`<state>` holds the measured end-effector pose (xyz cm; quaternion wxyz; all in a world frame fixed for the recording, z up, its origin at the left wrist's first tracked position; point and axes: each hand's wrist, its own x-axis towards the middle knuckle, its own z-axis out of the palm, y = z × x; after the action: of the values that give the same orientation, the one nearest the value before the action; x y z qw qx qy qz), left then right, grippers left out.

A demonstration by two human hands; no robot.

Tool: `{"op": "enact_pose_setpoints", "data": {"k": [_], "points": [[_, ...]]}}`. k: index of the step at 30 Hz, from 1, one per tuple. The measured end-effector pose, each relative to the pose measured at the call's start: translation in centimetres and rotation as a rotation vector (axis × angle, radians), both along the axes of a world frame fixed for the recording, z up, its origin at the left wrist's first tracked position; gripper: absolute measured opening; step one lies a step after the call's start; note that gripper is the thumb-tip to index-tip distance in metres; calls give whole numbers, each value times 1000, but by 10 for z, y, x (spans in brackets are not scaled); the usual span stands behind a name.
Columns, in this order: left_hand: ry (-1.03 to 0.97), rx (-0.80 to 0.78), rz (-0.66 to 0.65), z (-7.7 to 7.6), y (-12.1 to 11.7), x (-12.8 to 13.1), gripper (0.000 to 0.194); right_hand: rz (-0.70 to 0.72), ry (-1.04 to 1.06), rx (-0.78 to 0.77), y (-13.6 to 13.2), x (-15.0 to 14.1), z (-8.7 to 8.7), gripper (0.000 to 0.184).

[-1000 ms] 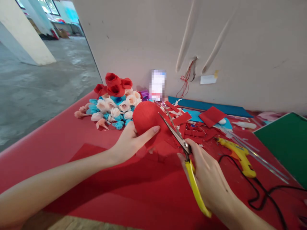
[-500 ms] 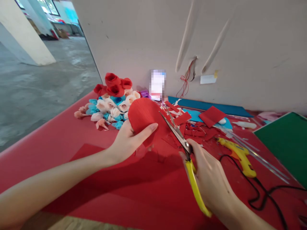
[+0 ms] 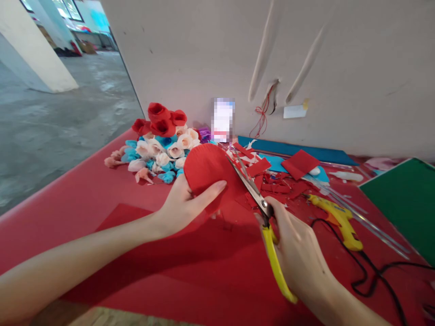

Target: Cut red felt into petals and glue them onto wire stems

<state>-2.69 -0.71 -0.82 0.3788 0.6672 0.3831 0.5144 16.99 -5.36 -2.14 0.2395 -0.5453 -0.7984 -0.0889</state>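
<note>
My left hand (image 3: 190, 201) pinches a rounded piece of red crepe paper (image 3: 209, 167), thumb on top and the other fingers hidden behind it. In my right hand (image 3: 295, 240) are scissors (image 3: 264, 204) with yellow handles, their blades a little apart and pointing up and left. The blades lie beside the paper's right edge; whether they touch it I cannot tell. Red paper scraps (image 3: 260, 167) lie beyond the blades. A flat red sheet (image 3: 190, 262) rests on the table under my hands.
Paper flowers (image 3: 163, 145) in red, white, blue and pink are heaped at the back left. A lit phone (image 3: 223, 120) leans on the wall. To the right lie a yellow glue gun (image 3: 336, 219) with a black cord, clear glue sticks (image 3: 367, 222) and a green board (image 3: 404, 203).
My left hand has shifted the red paper slightly down and to the right, closer to the scissors. My right hand and the scissors have hardly moved.
</note>
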Motion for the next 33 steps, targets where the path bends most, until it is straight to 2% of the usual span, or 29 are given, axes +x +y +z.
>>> {"op": "enact_pose_setpoints", "data": {"k": [10,20,30,33], "points": [[21,-48,-57,1,0,0,33,36,-23,42,1,1,3,31],[4,-33,-27,2,0,2,29,58,-16,45,0,1,5,29],[-20,-116,-61,0,-1,2,31,62,35,-10,-1,2,4,26],[-37,-148,-51,2,1,2,30,14,108,-87,4,5,3,20]]}}
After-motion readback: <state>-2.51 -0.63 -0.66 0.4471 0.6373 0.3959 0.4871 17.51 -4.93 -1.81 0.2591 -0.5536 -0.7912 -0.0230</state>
